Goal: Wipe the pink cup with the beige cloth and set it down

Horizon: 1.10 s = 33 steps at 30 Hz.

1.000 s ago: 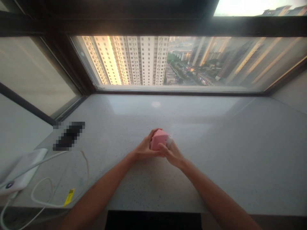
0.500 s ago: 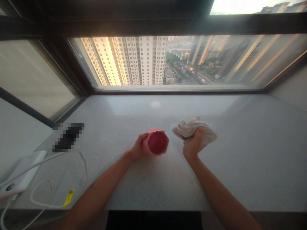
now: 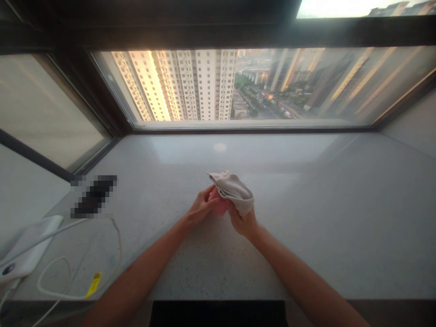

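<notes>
My left hand (image 3: 200, 207) is wrapped round a small pink cup (image 3: 220, 205), holding it above the pale speckled window sill (image 3: 306, 218). My right hand (image 3: 242, 219) grips a crumpled beige cloth (image 3: 233, 190) and presses it against the cup. The cloth covers most of the cup, so only a strip of pink shows between my two hands. Both hands meet near the middle of the sill.
At the left of the sill lie a white box-like device (image 3: 29, 247) with white cables (image 3: 78, 272) bearing a yellow tag (image 3: 93, 284), and a blurred dark object (image 3: 93, 196). A wide window (image 3: 238, 86) over tall buildings stands behind.
Half a second ago my right hand held the cloth out to the right and the cup's opening showed. Now it has swung back left, and the cloth lies over the cup.
</notes>
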{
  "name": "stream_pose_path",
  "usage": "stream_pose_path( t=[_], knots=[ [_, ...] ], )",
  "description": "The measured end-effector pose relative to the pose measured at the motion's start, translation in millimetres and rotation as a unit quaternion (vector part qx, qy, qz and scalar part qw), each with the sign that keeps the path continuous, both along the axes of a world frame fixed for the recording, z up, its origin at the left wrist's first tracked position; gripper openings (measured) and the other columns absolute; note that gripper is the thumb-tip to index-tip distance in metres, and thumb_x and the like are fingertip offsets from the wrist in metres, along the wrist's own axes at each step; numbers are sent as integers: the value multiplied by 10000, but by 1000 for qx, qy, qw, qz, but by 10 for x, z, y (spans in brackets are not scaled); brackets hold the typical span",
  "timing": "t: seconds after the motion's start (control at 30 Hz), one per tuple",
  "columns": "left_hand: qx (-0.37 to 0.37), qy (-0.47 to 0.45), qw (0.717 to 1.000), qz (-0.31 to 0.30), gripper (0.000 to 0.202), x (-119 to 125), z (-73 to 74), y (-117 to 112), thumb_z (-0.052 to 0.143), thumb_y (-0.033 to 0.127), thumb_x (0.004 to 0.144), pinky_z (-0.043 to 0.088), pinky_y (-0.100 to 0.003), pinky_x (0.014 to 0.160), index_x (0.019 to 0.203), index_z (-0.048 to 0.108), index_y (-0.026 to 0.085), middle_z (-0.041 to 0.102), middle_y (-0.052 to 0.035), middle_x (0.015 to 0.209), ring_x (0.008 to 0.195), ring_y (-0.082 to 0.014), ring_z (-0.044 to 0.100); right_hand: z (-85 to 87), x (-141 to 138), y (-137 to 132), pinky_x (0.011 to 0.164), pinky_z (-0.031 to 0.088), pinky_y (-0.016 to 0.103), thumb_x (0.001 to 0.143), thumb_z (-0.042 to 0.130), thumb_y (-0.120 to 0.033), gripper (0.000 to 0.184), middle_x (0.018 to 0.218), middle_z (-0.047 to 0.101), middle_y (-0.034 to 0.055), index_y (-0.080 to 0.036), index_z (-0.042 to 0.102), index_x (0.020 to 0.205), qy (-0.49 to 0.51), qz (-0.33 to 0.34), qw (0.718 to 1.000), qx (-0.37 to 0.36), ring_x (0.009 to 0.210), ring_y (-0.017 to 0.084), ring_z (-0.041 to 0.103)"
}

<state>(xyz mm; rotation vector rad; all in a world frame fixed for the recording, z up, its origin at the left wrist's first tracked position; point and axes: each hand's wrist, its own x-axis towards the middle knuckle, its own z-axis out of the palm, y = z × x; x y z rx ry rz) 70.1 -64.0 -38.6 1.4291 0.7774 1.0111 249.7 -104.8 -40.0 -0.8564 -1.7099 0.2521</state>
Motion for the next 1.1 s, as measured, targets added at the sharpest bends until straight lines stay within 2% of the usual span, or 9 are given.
stream_pose_path(
  t=[0.1,0.23,0.43,0.53,0.7,0.83,0.93,1.0,1.1],
  knots=[
    [16,21,1000,11,865,9,80,-14,699,868,809,574,-341,810,1224,764,112,774,-109,1025,917,-267,698,-3,-13,47,1278,391,626,1060,573,-324,448,1556,643,80,-386,613,1501,30,12,999,-38,1501,321,556],
    [46,64,995,52,794,27,54,-33,561,849,923,558,-331,791,1136,793,120,770,-78,950,846,-240,667,-30,-72,45,1297,377,612,1052,609,-328,465,1548,653,74,-409,615,1510,45,-10,998,-48,1497,309,564],
    [97,87,989,72,713,5,-14,-54,461,761,1027,508,-281,721,938,766,123,725,-58,832,740,-183,596,-80,-139,-11,1320,343,600,1081,582,-339,522,1669,521,127,-328,527,1600,48,-8,997,-64,1594,308,434],
    [112,102,985,85,692,1,-16,-63,437,711,1062,466,-258,679,875,745,120,677,-39,754,685,-155,546,-96,-158,-21,1311,356,604,1099,548,-370,480,1628,559,143,-290,556,1573,54,-11,995,-79,1574,309,461],
    [125,119,979,108,711,10,-22,-53,414,702,1070,442,-235,640,824,732,117,630,-19,688,641,-134,507,-127,-170,1,1282,400,616,1104,546,-414,441,1580,606,136,-295,600,1525,52,-23,994,-90,1537,314,506],
    [130,132,976,114,703,13,-15,-31,408,680,1082,446,-229,636,861,756,110,649,-18,693,632,-127,519,-145,-160,31,1283,389,641,1104,556,-380,418,1562,627,120,-338,609,1516,44,-26,996,-68,1501,318,543],
    [145,146,973,102,692,-14,1,2,408,665,1089,486,-237,674,957,793,104,718,-39,760,673,-143,590,-148,-148,36,1277,394,647,1106,547,-380,400,1531,651,118,-337,625,1496,29,-31,997,-62,1462,320,577],
    [166,160,969,87,658,-59,3,35,416,638,1097,538,-263,762,1097,805,109,785,-71,878,775,-178,679,-156,-146,31,1269,408,638,1109,532,-388,397,1520,656,120,-320,628,1488,20,-36,997,-66,1455,319,581],
    [222,169,958,70,657,-149,-13,75,469,656,1071,571,-341,959,1372,724,132,809,-149,1202,1061,-264,757,-191,-148,36,1258,428,634,1109,522,-402,413,1503,661,126,-308,613,1501,14,-53,996,-64,1462,324,574]
  ],
)
